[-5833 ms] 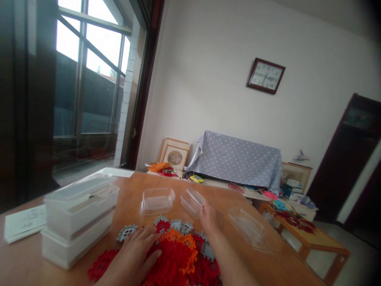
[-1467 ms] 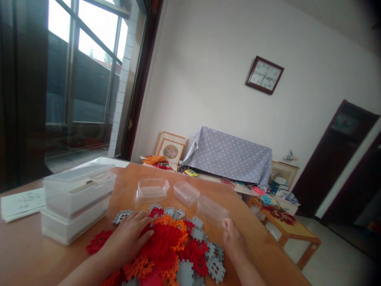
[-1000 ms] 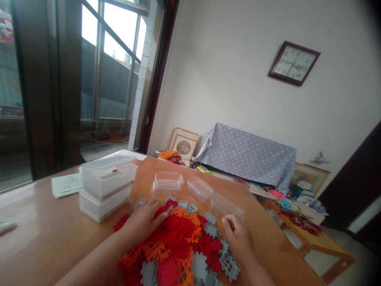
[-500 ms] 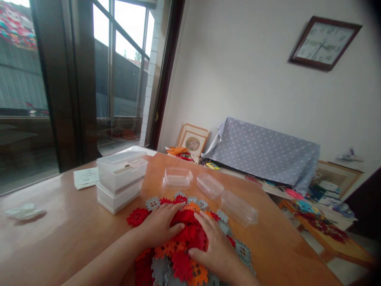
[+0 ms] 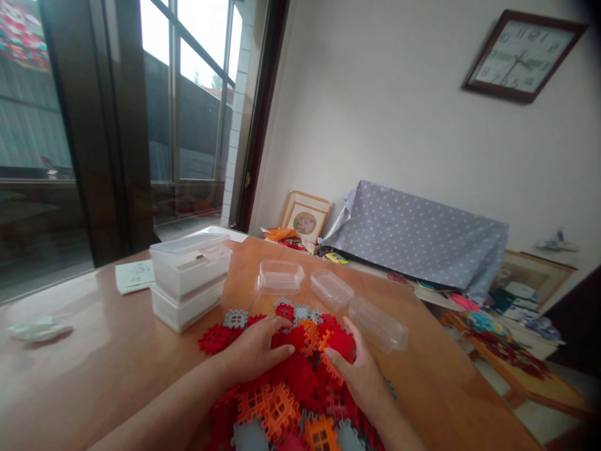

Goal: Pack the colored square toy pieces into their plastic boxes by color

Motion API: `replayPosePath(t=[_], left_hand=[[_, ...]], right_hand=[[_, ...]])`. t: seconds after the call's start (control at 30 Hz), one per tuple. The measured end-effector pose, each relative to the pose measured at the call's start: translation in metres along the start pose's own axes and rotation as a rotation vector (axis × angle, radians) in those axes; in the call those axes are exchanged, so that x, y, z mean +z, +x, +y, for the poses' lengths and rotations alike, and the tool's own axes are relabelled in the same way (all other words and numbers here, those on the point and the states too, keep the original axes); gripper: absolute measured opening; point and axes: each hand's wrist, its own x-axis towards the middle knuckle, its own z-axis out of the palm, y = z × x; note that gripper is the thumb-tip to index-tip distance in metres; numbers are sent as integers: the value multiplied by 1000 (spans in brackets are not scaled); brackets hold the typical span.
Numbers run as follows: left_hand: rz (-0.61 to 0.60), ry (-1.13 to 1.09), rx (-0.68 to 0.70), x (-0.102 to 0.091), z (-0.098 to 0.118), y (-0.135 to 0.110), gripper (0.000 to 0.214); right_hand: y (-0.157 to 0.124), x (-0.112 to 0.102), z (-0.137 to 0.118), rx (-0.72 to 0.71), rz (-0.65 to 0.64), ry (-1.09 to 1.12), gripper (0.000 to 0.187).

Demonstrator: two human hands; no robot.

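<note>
A heap of interlocking plastic building tiles (image 5: 280, 410), red, orange and grey with notched edges, lies in front of me; some are solid, others have window-like grids. My left hand (image 5: 256, 351) rests on the heap's left side, fingers and thumb apart around red pieces. On the right side, my right hand (image 5: 359, 369) is curved with thumb and fingers apart, touching a red tile (image 5: 340, 341) and orange ones beside it. Neither hand is closed tightly on a piece. The fingers' undersides are partly hidden among the tiles.
Clear plastic containers (image 5: 331, 289) stand beyond the heap on the wooden table (image 5: 141, 369). Two stacked white boxes (image 5: 188, 285) are at left, beside paper notes (image 5: 134, 276). A crumpled wrapper (image 5: 40, 329) lies far left.
My right hand has moved to the right and slightly up, away from my left hand. Tiles between and below the hands have shifted, with orange ones now uncovered. My left hand has barely moved.
</note>
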Motion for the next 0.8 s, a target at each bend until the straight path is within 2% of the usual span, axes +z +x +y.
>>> replayPosePath(t=[0.13, 0.23, 0.3, 0.37, 0.47, 0.57, 0.63, 0.7, 0.8], left_hand=[[-9, -128, -28, 6, -3, 0, 56], [22, -185, -39, 6, -3, 2, 53], [77, -175, -34, 3, -2, 4, 48], [137, -108, -25, -4, -1, 5, 46], [169, 65, -65, -16, -6, 4, 52], [127, 291, -188, -22, -18, -1, 81], [124, 440, -273, -22, -29, -3, 99], [124, 515, -360, -19, -38, -3, 104], [98, 506, -439, -15, -42, -2, 100]], right_hand=[[-11, 11, -15, 6, -106, 170, 95], [-16, 14, -23, -3, -167, 252, 90], [-15, 12, -22, 39, -163, 236, 85], [-10, 8, -18, 74, -103, 164, 80], [0, 0, -12, 18, -19, -11, 81], [7, -7, -9, -55, -140, -212, 100], [11, -10, -5, -47, -230, -304, 110], [15, -11, 0, -6, -245, -328, 109], [20, -10, 8, 33, -203, -325, 100]])
